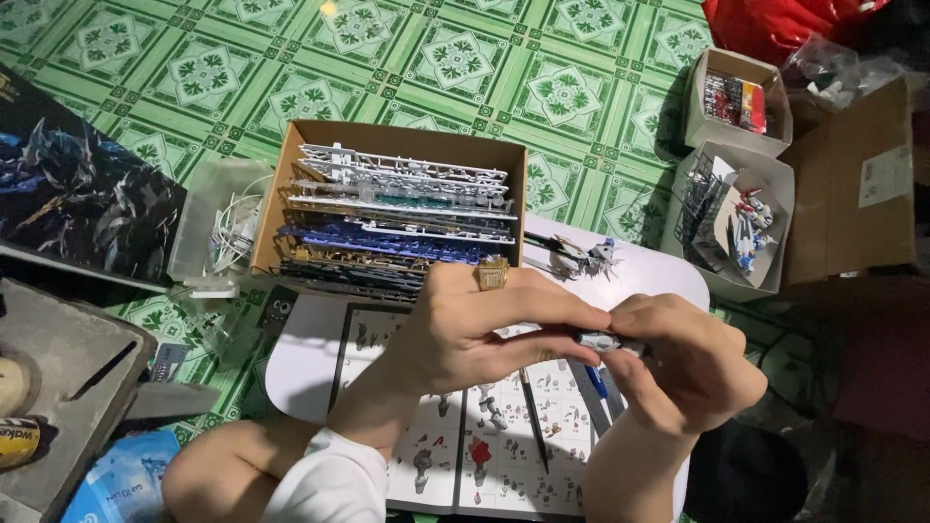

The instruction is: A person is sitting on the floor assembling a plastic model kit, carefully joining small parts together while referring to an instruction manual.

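small grey-white model part lengthwise left-right, pinched between left hand and right hand

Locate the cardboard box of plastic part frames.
Head view, centre-left: the cardboard box sits on the green patterned floor, just beyond the left hand, beside a clear plastic tub.

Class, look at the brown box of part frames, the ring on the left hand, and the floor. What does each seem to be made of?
Brown box: likely cardboard, matte, with raw brown edges.
Part frames: probably moulded plastic, thin grids in white, blue and gold.
Ring on the left hand: gold-coloured metal by its shine.
Floor: glossy green patterned sheet or tile; cannot tell which.
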